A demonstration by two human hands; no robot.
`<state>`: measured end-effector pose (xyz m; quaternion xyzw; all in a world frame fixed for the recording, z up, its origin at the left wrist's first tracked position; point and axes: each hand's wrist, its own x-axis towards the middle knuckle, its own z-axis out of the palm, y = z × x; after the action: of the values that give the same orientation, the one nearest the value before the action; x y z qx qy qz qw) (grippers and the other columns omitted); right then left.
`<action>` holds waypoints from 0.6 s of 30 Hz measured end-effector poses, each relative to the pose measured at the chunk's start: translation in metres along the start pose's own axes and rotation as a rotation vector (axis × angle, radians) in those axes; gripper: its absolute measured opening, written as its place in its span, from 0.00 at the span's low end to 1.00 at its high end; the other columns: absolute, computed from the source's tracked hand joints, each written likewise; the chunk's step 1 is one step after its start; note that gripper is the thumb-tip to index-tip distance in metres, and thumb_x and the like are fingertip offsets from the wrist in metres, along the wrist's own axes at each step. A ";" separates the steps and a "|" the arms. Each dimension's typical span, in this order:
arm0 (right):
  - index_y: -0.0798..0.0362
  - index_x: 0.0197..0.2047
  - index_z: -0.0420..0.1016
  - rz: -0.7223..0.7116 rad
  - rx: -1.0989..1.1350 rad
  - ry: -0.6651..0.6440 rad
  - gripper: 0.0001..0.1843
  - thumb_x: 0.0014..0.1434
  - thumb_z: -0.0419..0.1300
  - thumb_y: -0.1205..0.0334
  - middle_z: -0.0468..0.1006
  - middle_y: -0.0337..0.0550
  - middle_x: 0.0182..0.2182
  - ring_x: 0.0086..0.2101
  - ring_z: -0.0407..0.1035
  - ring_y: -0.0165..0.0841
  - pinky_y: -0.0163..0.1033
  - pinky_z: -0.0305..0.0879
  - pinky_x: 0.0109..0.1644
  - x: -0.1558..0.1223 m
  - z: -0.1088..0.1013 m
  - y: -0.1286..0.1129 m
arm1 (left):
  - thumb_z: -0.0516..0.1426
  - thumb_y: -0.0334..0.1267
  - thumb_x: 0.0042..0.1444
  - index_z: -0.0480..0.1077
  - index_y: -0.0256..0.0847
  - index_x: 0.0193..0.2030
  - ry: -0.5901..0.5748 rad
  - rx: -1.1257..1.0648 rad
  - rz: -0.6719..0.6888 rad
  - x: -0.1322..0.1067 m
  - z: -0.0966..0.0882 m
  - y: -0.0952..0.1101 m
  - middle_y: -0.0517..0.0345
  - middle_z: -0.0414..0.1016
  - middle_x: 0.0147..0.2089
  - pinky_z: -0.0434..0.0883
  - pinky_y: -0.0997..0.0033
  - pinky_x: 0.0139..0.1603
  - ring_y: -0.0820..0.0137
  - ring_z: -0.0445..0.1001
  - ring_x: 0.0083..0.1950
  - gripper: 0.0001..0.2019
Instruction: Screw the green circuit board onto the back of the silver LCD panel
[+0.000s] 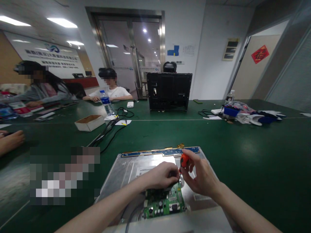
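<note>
My right hand [198, 171] grips a screwdriver with an orange and black handle [185, 160]. Its thin shaft points down toward the upper edge of a green circuit board [165, 202]. Close beside the shaft, my left hand [164, 174] has its fingers curled together over the board; what they hold, if anything, is hidden. The board sits on the silver metal back of a display panel [126, 170], lying flat on the table. A narrow blue circuit strip [148, 153] runs along the panel's far edge.
Across the green table [255, 145] stands a black monitor casing [170, 90]. An open cardboard box [89, 123], a water bottle [106, 103] and black cables [109, 129] lie to the left. Bagged items and gloves [257, 118] are at the right. Several people sit around the table.
</note>
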<state>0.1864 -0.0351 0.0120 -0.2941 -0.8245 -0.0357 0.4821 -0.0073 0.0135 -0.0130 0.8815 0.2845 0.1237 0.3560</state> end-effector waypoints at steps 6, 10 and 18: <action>0.53 0.64 0.50 -0.021 0.010 0.049 0.24 0.68 0.52 0.64 0.73 0.35 0.27 0.20 0.66 0.27 0.30 0.62 0.21 0.000 0.003 0.002 | 0.58 0.34 0.58 0.73 0.38 0.36 -0.008 -0.003 0.001 0.000 -0.001 0.002 0.60 0.74 0.33 0.66 0.74 0.38 0.70 0.69 0.35 0.03; 0.53 0.64 0.49 -0.040 0.000 0.042 0.22 0.72 0.50 0.60 0.73 0.35 0.26 0.19 0.66 0.27 0.30 0.61 0.20 0.001 0.003 0.003 | 0.58 0.31 0.56 0.72 0.38 0.36 -0.002 -0.003 -0.001 0.000 -0.001 0.002 0.61 0.73 0.32 0.65 0.74 0.36 0.70 0.69 0.34 0.02; 0.53 0.64 0.52 -0.027 0.011 0.001 0.22 0.69 0.50 0.64 0.77 0.41 0.33 0.23 0.68 0.28 0.32 0.66 0.23 0.003 -0.003 -0.001 | 0.58 0.33 0.56 0.71 0.38 0.33 0.009 0.000 -0.021 0.001 0.000 0.002 0.60 0.72 0.32 0.65 0.74 0.36 0.70 0.69 0.34 0.02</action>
<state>0.1872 -0.0359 0.0166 -0.2802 -0.8284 -0.0376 0.4835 -0.0060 0.0131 -0.0118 0.8778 0.2954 0.1241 0.3560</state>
